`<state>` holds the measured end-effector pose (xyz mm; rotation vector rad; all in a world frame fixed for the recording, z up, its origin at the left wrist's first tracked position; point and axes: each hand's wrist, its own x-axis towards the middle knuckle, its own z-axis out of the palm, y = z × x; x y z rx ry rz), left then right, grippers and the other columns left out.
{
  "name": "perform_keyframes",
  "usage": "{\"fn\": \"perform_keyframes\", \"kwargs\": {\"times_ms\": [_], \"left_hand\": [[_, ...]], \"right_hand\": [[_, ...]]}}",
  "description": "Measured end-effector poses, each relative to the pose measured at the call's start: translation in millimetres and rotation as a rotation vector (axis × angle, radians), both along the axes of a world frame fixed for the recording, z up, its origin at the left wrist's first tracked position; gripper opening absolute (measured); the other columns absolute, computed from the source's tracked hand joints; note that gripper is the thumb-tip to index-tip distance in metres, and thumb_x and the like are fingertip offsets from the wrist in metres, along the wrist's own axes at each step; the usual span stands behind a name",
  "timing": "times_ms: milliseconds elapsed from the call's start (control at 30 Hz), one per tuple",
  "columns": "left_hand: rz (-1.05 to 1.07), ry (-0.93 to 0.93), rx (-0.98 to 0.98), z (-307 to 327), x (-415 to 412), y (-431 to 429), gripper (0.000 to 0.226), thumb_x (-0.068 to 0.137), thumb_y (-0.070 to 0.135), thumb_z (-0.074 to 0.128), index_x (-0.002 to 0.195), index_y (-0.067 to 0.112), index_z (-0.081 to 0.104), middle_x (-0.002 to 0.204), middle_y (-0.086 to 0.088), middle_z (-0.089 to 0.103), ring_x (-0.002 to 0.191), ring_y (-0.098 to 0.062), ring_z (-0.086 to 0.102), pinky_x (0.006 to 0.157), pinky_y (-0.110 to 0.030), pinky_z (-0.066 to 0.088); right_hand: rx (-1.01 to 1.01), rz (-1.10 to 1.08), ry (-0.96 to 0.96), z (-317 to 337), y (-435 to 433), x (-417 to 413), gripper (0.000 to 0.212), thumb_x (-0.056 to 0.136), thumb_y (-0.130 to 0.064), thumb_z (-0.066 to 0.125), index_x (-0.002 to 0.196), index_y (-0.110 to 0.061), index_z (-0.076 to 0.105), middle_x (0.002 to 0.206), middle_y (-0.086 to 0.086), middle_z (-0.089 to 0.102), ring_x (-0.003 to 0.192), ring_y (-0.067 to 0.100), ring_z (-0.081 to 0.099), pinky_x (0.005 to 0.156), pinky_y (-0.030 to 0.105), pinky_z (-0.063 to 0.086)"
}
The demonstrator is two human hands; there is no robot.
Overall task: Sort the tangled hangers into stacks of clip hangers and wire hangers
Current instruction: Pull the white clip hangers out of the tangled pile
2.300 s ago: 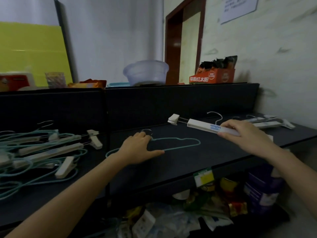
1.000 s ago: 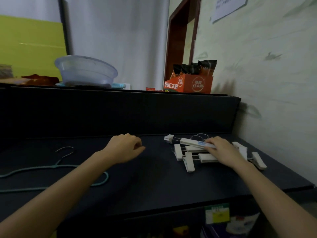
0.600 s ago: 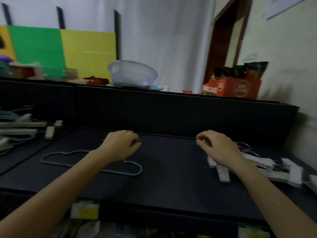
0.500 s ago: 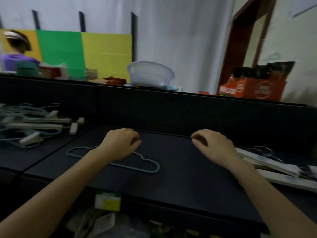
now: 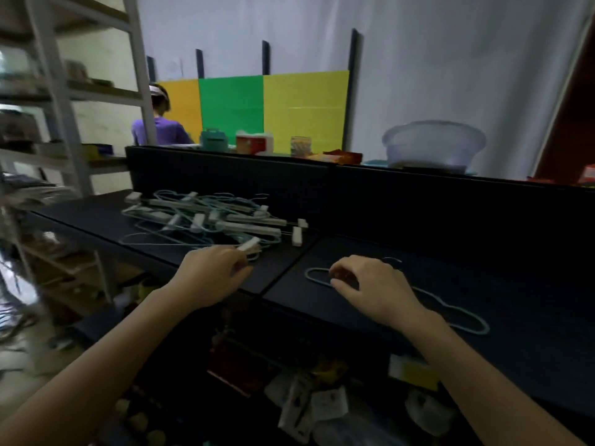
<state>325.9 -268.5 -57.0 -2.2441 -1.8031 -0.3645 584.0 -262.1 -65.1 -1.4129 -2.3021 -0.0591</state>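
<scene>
A tangled pile of hangers (image 5: 206, 220), teal wire ones mixed with white clip ones, lies on the left section of the black shelf (image 5: 521, 278). My left hand (image 5: 211, 280) is at the pile's near edge, fingers curled against a white clip (image 5: 250, 244); whether it grips the clip is unclear. A single teal wire hanger (image 5: 433, 297) lies flat on the right section. Just above that hanger's left end hovers my right hand (image 5: 373, 284), fingers loosely bent and holding nothing.
A black back panel (image 5: 418, 214) rises behind the shelf, topped by a clear plastic bowl (image 5: 433, 143) and small boxes. A metal rack (image 5: 64, 91) stands at the left. Packaged goods (image 5: 306, 407) fill the space below. A person in purple (image 5: 157, 130) is behind.
My view has swung left, away from the clip hanger stack, which is now out of frame. My left hand has reached the tangled pile; my right hand has moved over the lone wire hanger.
</scene>
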Motion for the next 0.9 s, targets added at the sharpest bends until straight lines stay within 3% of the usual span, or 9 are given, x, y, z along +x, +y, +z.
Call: {"fn": "perform_keyframes", "kwargs": {"times_ms": [400, 533, 667, 900], "left_hand": [[-0.011, -0.001, 0.074, 5.7, -173.1, -5.9, 0.025, 0.093, 0.043, 0.042, 0.102, 0.030, 0.062, 0.092, 0.014, 0.058, 0.079, -0.007, 0.052, 0.054, -0.021, 0.033], [-0.023, -0.024, 0.086, 10.0, -202.0, 3.9, 0.026, 0.093, 0.043, 0.043, 0.102, 0.029, 0.063, 0.098, 0.013, 0.063, 0.083, -0.007, 0.056, 0.057, -0.023, 0.036], [-0.023, -0.073, 0.105, 13.4, -225.7, 23.3, 0.028, 0.092, 0.045, 0.043, 0.101, 0.029, 0.064, 0.093, 0.014, 0.062, 0.082, -0.008, 0.057, 0.057, -0.023, 0.039], [-0.094, -0.076, 0.116, 15.0, -260.7, 75.7, 0.026, 0.092, 0.045, 0.044, 0.098, 0.029, 0.064, 0.086, 0.017, 0.056, 0.072, -0.003, 0.048, 0.052, -0.015, 0.033]], "right_hand": [[-0.028, -0.006, 0.048, 1.1, 11.8, -165.4, 0.025, 0.093, -0.041, 0.048, 0.114, -0.031, 0.057, 0.112, -0.011, 0.060, 0.103, 0.013, 0.056, 0.077, 0.030, 0.045], [-0.013, -0.030, 0.072, 12.0, 26.9, -192.4, 0.024, 0.093, -0.039, 0.047, 0.112, -0.030, 0.059, 0.095, -0.014, 0.055, 0.087, 0.007, 0.052, 0.070, 0.027, 0.042], [-0.007, -0.065, 0.098, 24.8, 47.7, -210.0, 0.024, 0.092, -0.039, 0.050, 0.111, -0.029, 0.061, 0.105, -0.010, 0.062, 0.098, 0.012, 0.059, 0.078, 0.032, 0.050], [0.051, -0.134, 0.147, 42.5, 99.9, -235.6, 0.021, 0.091, -0.039, 0.052, 0.106, -0.029, 0.062, 0.102, -0.008, 0.063, 0.095, 0.016, 0.060, 0.079, 0.035, 0.051]]}}
